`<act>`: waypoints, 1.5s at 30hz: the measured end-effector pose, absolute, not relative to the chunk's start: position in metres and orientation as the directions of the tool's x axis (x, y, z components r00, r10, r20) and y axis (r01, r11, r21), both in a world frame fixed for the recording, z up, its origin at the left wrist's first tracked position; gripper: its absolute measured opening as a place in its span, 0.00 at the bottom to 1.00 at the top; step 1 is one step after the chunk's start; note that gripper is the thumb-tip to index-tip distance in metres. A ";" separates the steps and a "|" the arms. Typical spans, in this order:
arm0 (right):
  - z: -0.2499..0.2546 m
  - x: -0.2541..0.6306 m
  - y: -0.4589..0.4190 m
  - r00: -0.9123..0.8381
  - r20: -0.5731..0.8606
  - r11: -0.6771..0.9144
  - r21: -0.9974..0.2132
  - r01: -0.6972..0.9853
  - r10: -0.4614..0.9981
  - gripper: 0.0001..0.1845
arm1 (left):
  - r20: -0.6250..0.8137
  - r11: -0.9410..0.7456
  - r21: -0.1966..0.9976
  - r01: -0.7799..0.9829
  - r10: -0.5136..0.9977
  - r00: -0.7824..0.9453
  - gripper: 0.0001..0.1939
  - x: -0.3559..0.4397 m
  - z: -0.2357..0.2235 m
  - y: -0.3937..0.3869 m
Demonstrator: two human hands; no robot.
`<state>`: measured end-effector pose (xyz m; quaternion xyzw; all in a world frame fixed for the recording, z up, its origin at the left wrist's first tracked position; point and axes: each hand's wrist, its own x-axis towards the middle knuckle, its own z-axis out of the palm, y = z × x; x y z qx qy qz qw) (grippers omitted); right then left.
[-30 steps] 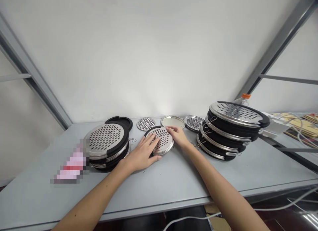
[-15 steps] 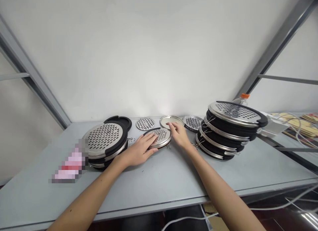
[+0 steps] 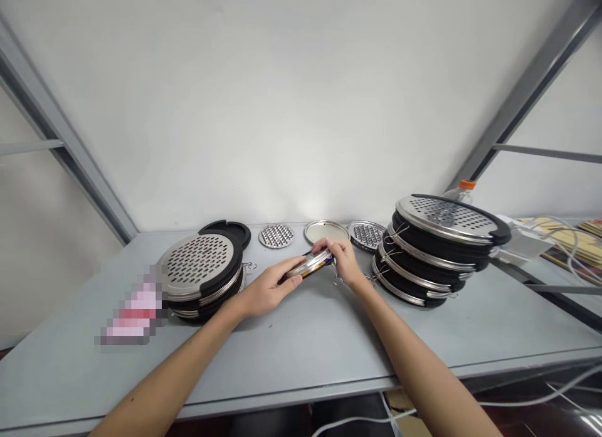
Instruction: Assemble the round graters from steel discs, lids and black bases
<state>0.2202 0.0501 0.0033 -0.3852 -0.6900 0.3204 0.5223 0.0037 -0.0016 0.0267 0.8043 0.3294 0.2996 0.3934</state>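
Note:
Both hands hold a round steel grater [image 3: 310, 263] up on its edge, seen nearly edge-on above the table. My left hand [image 3: 268, 289] grips its near left side, and my right hand [image 3: 342, 259] pinches its far right side. Beside my left hand stands a stack of black-rimmed round graters [image 3: 200, 264]. A taller stack of the same graters [image 3: 439, 249] stands to the right of my right hand. Behind my hands lie a perforated steel disc [image 3: 276, 236], a plain steel lid [image 3: 326, 232] and a grater disc [image 3: 365, 235].
The grey table [image 3: 301, 343] has a front edge below my forearms. A black ring [image 3: 230, 231] lies behind the left stack, and a pixelated pink object [image 3: 134, 308] lies left of it. Small wire hooks [image 3: 248, 266] sit nearby. A bottle with an orange cap [image 3: 461, 192] and white cables [image 3: 564, 242] are at the back right.
The grater has been lifted off the table and turned from lying flat to standing on edge. Both hands have closed on it, and the hands have moved nearer each other.

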 end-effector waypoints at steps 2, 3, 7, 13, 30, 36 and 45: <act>0.002 0.219 0.049 -0.126 0.487 0.503 -0.835 0.221 0.864 0.28 | 0.245 -0.486 0.825 0.288 0.767 0.593 0.24 0.005 0.026 -0.003; 0.001 0.219 0.048 -0.113 0.499 0.511 -0.828 0.231 0.859 0.27 | 0.270 -0.503 0.817 0.281 0.765 0.584 0.23 0.005 0.025 -0.003; -0.001 0.215 0.045 -0.076 0.557 0.555 -0.787 0.270 0.827 0.27 | 0.387 -0.589 0.754 0.291 0.756 0.528 0.21 0.007 0.021 -0.003; -0.004 0.208 0.038 -0.093 0.692 0.665 -0.636 0.392 0.716 0.23 | 0.355 -0.515 0.724 0.459 0.849 0.393 0.24 0.009 0.014 0.000; 0.006 0.221 0.040 -0.454 0.604 0.753 -0.475 0.454 0.655 0.19 | 0.313 -0.592 0.509 0.625 0.804 0.506 0.26 0.003 0.014 0.000; 0.005 0.215 0.040 -0.566 0.461 0.724 -0.533 0.439 0.683 0.20 | 0.332 -0.660 0.303 0.687 0.749 0.573 0.31 0.001 0.010 0.002; -0.003 0.215 0.046 -0.512 0.410 0.652 -0.555 0.517 0.755 0.22 | 0.311 -0.635 0.253 0.730 0.768 0.560 0.33 -0.001 0.004 0.006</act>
